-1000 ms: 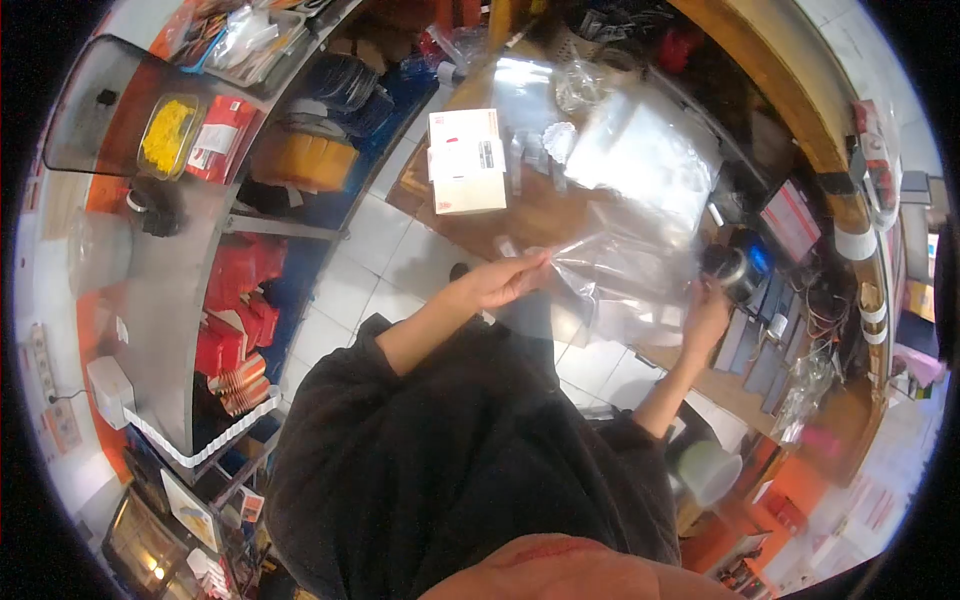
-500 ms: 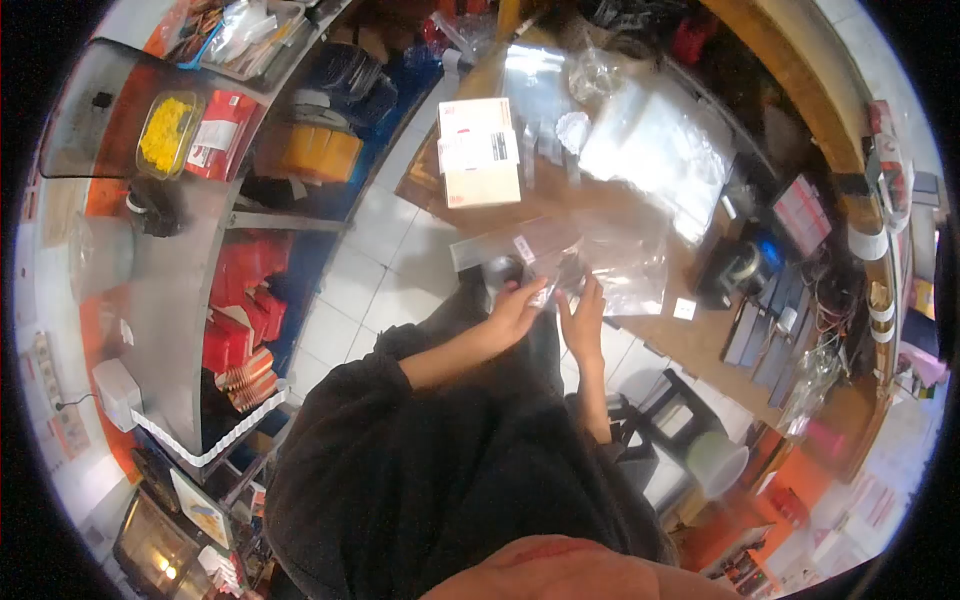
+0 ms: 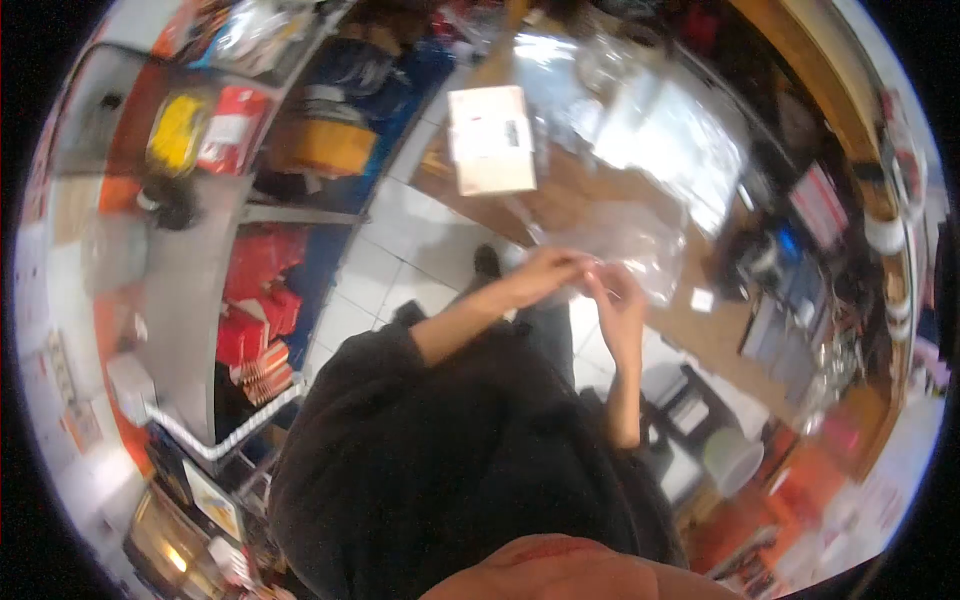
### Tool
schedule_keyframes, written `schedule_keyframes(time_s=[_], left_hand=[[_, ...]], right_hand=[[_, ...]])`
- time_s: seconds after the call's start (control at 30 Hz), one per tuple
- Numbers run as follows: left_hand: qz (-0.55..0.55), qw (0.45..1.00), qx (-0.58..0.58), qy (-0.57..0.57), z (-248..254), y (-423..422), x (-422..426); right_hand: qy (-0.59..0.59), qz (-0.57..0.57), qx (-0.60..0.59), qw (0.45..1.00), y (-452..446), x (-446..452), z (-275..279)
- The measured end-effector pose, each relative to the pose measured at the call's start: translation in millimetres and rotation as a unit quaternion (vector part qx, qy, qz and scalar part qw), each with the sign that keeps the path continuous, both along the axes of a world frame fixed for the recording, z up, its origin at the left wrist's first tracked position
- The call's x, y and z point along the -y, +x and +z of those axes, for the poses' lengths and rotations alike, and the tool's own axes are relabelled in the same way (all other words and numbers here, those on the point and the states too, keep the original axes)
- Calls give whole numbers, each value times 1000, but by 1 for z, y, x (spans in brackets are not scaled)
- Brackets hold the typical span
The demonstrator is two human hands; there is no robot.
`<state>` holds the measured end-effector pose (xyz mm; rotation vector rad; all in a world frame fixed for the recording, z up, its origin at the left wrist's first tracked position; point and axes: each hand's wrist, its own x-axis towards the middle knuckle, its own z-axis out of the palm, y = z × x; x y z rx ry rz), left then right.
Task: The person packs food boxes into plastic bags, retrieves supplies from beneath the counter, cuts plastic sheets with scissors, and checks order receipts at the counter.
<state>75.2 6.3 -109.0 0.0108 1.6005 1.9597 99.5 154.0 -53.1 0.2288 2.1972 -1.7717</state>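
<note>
My left hand (image 3: 545, 277) and my right hand (image 3: 618, 296) meet in front of my body, at the near edge of the wooden table. Both are closed, with fingertips pinched together on the near edge of a clear plastic bag (image 3: 640, 235). The bag spreads away from my fingers over the tabletop (image 3: 560, 205). Motion blur hides the exact grip and anything small between the fingertips. Beyond the hands, to the left, stands a pale cardboard box (image 3: 496, 172) with a label on it.
Shiny clear plastic sheets (image 3: 670, 145) cover the table's far side. A dark device with a blue light (image 3: 785, 245) sits at the right. Below it are a black stool (image 3: 690, 410) and a translucent bin (image 3: 733, 460). On my left runs a grey counter (image 3: 195, 300) with red packages (image 3: 262, 265) on shelves.
My hands have come together, the left moving right and slightly away from me. The bag's left part, with a small label, no longer stretches out leftward. The view has shifted slightly.
</note>
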Motion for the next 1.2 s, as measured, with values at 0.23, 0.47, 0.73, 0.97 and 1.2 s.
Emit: schedule_keyframes(time_s=[0.23, 0.47, 0.73, 0.97, 1.2], left_hand=[[42, 978, 77, 188, -9, -3, 12], [72, 952, 208, 215, -36, 12, 8], [117, 988, -87, -53, -25, 9, 40], [125, 974, 135, 130, -37, 8, 42], [-7, 994, 56, 99, -26, 5, 16]], right_hand=[[167, -78, -68, 981, 13, -17, -21], [348, 37, -157, 924, 20, -38, -81], [519, 94, -119, 841, 25, -54, -121], [215, -59, -126, 967, 8, -36, -55], [136, -36, -95, 986, 10, -6, -21]])
